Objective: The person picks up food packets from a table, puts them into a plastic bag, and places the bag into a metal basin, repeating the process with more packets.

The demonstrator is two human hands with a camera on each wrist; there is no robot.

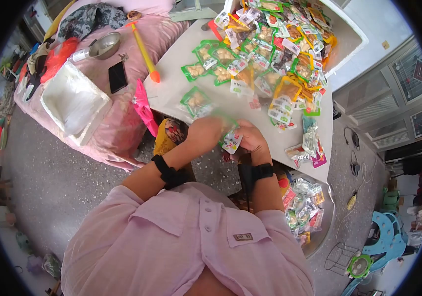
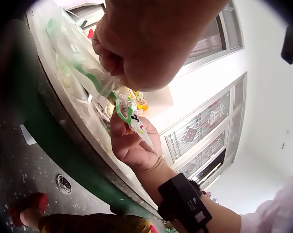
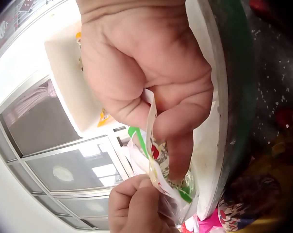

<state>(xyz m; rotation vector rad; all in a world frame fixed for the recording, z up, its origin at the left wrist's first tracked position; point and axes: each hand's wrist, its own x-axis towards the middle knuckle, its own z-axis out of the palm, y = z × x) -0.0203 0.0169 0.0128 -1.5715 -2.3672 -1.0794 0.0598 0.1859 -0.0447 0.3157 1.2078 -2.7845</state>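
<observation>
In front of the chest, both hands hold a small green-and-white snack packet over the near edge of the table. My right hand pinches it between thumb and fingers, the printed end standing up at the palm in the right wrist view. My left hand, blurred in the head view, grips clear plastic at the other end, its fingertips close to the right fingers. A green-edged snack packet lies just beyond the left hand. More packets pile up farther back on the white table.
A white foam box at the back right spills packets onto the table. Below the table's right side, a metal basin holds silvery packets. On the pink-covered bed at left are a foam tray, a phone and a metal pan.
</observation>
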